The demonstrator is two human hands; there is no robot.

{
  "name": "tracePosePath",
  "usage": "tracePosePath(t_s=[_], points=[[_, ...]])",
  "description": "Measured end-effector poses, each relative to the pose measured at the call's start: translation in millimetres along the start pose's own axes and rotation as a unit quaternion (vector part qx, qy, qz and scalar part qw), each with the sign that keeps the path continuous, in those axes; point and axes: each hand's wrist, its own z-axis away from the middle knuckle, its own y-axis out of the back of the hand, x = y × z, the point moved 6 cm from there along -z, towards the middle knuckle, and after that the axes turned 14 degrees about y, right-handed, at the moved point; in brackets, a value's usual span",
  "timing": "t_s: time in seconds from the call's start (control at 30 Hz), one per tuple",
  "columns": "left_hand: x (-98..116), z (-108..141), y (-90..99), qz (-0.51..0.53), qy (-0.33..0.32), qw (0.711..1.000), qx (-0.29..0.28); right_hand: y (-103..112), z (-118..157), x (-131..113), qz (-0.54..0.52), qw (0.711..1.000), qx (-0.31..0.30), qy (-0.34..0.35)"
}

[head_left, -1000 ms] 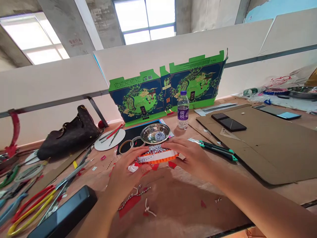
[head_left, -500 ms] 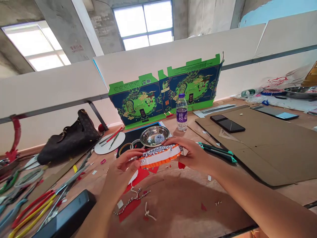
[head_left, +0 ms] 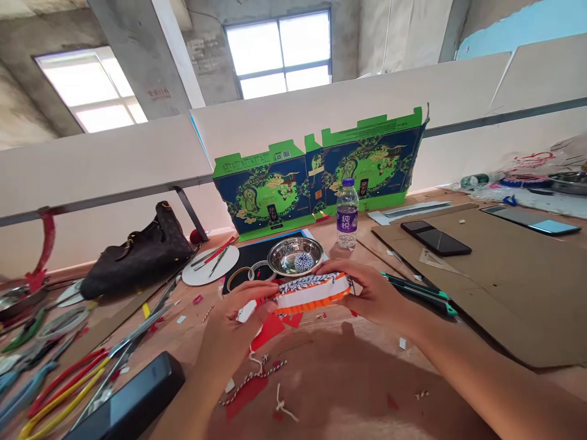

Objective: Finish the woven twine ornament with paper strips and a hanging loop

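A craft piece (head_left: 312, 295) with a white side band, orange edging and a blue-and-white twisted cord top is held level between both hands. My left hand (head_left: 241, 311) grips its left end, fingers on top and thumb at the near side. At the right end, my right hand (head_left: 362, 286) pinches it, partly hiding that edge. Just beyond it stands a steel bowl (head_left: 287, 260) with a blue-and-white cord ball (head_left: 303, 263) inside. Red paper scraps (head_left: 268, 330) and a striped cord (head_left: 250, 380) lie below on the table.
A water bottle (head_left: 347, 214) stands behind the right hand, near a green-handled cutter (head_left: 419, 290). Cardboard (head_left: 495, 293) with a phone (head_left: 435, 238) lies right. Left are pliers (head_left: 68, 391), a black box-shaped object (head_left: 132, 397) and a brown bag (head_left: 137, 256). Tape rings (head_left: 239, 279) lie beside the bowl.
The view has shifted, so the surroundings appear slightly farther right and lower. Both hands still hold the craft piece, which now looks a little more level.
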Motion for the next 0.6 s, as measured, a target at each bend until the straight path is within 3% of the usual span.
tracePosePath(t_s=[0.13, 0.33, 0.5, 0.6], points=[[-10.0, -7.4, 4.0, 0.017, 0.051, 0.998, 0.034, -2.0, -0.6, -6.2, 0.056, 0.998, 0.004, -0.017], [-12.4, -16.6, 10.5, 0.115, 0.072, 0.989, 0.063, 3.0, -1.4, 4.4, -0.072, 0.991, 0.080, -0.081], [4.3, 1.1, 11.2, 0.161, -0.014, 0.984, 0.079, 8.2, -4.5, 13.6, -0.155, 0.978, 0.121, -0.068], [15.1, 20.1, 7.4, 0.147, -0.094, 0.984, 0.049, 5.1, -3.4, 17.3, -0.203, 0.968, 0.126, -0.076]])
